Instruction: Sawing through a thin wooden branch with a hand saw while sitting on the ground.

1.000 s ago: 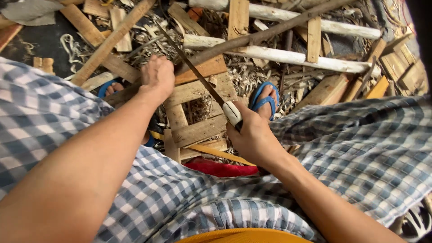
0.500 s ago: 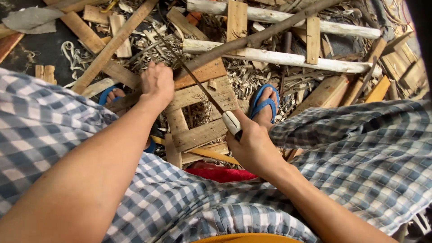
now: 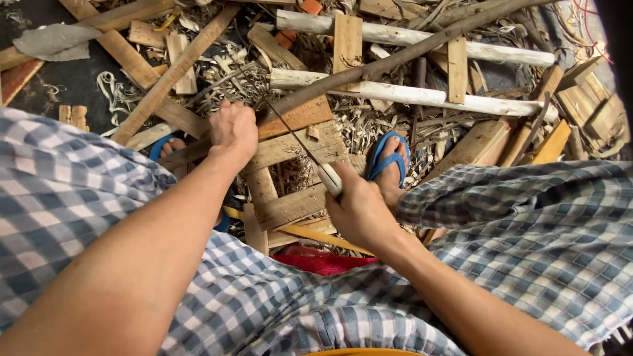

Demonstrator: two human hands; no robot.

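Fingers of the left hand (image 3: 232, 130) clamp the long dark stick (image 3: 395, 58) against the wooden frame (image 3: 290, 151), steadying it while the right hand (image 3: 359, 211), closed around a pale-handled knife (image 3: 310, 155), lays the blade on the bark.

The left hand (image 3: 232, 132) is gripping the near end of a long dark stick (image 3: 395, 58), which is running up to the right across two pale poles (image 3: 422, 95). The right hand (image 3: 359, 211) is holding a knife (image 3: 310, 155) by its pale handle, the thin blade pointing up-left and meeting the stick just beside the left hand. Below them a rough wooden frame (image 3: 290, 148) is lying among shavings (image 3: 369, 125) and scrap boards. Feet in blue sandals (image 3: 388, 158) are resting either side; checked cloth (image 3: 527, 231) is covering both knees.
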